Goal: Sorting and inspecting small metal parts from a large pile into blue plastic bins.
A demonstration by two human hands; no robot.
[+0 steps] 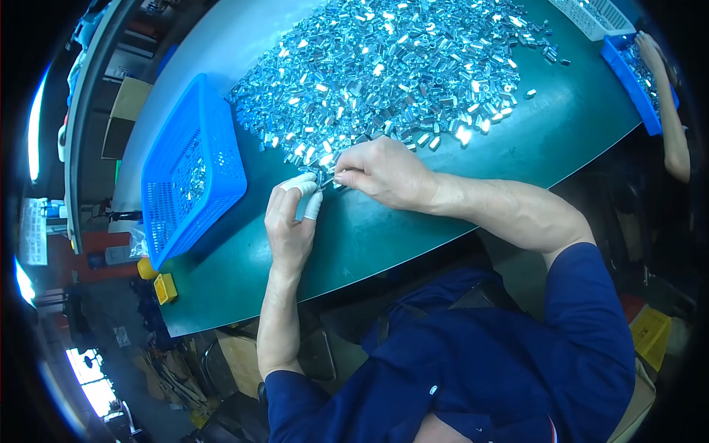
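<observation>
My left hand (pixel 286 229) has white covers on its thumb and forefinger. Pinched between those fingertips is a small shiny metal piece (pixel 320 178) at the near edge of the pile. From the right, my right hand (pixel 391 176) reaches in with thumb and forefinger closed on a thin, rod-like item (pixel 330 181). Its tip meets the metal piece; the exact kind of item is too small to make out. Just beyond both hands spreads a large heap of small silvery metal parts (pixel 384 81), short and block-like.
A blue perforated basket (pixel 229 159) with some metal parts stands left of my hands. Beside the green tabletop's (pixel 391 255) left edge is a small yellow box (pixel 165 289). At far right, another person's hand (pixel 650 53) reaches into a blue tray (pixel 625 83) near a white basket (pixel 600 26).
</observation>
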